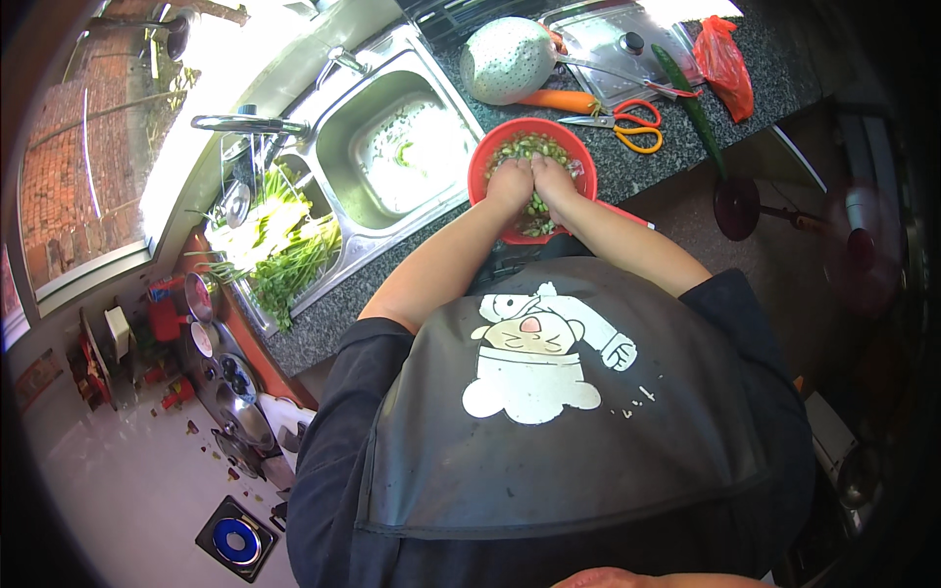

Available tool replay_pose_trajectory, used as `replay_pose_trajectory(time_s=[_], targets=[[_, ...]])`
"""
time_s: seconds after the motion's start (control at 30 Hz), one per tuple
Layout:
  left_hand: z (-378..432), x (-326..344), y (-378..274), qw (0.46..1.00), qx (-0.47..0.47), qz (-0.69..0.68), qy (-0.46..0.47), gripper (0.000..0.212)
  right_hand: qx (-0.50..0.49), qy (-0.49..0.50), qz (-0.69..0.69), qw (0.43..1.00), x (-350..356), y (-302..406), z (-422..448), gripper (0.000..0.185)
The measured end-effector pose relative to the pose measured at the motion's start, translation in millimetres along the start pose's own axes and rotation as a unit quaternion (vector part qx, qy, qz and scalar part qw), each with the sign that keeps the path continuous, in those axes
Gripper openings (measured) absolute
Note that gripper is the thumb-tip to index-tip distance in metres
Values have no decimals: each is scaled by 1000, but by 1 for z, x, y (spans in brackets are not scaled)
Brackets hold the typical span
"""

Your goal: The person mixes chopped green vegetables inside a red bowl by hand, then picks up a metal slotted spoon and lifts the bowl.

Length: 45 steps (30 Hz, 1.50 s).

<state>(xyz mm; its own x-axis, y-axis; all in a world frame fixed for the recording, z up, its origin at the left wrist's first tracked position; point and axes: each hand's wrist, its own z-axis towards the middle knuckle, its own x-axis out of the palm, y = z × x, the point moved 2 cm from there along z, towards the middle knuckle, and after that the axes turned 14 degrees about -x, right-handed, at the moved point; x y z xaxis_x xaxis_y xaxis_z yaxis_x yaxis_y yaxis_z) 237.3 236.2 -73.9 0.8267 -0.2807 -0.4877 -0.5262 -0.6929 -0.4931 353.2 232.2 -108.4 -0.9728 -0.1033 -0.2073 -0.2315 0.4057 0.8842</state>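
Note:
A red plastic bowl point(531, 125) on the speckled countertop holds small green pieces, which look like beans or chopped vegetables, in liquid. Both hands reach into it side by side, nearly touching. My left hand point(511, 181) is on the bowl's left side and my right hand point(553, 182) on its right; the fingertips are sunk among the pieces, so whether they grip anything is hidden. Just right of the bowl lie scissors point(621, 126) with red and yellow handles. A carrot point(562, 101) lies behind the bowl, beside an upturned perforated metal strainer point(511, 60).
To the left is a steel sink point(342, 176), with leafy greens point(294, 246) heaped in its smaller basin. A faucet point(250, 124) arches over it. Toward the right are a metal lid point(599, 44), a cucumber point(687, 103) and a red plastic bag point(724, 70).

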Motion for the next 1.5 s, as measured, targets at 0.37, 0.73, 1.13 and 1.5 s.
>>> replay_pose_trajectory(time_s=[0.37,0.73,1.13,1.5], targets=[[-12,-20,-5,997,34,68,-27,39,94,87,-69,989,-28,65,-14,24],[-8,-16,-2,992,-103,-67,42,69,-195,207,-448,847,-40,84,-11,58],[1,24,34,842,-319,-361,241,46,182,200,-60,961,-14,53,-26,44],[-35,4,-14,958,-173,-215,71,37,128,55,11,990,-3,16,-26,52]])
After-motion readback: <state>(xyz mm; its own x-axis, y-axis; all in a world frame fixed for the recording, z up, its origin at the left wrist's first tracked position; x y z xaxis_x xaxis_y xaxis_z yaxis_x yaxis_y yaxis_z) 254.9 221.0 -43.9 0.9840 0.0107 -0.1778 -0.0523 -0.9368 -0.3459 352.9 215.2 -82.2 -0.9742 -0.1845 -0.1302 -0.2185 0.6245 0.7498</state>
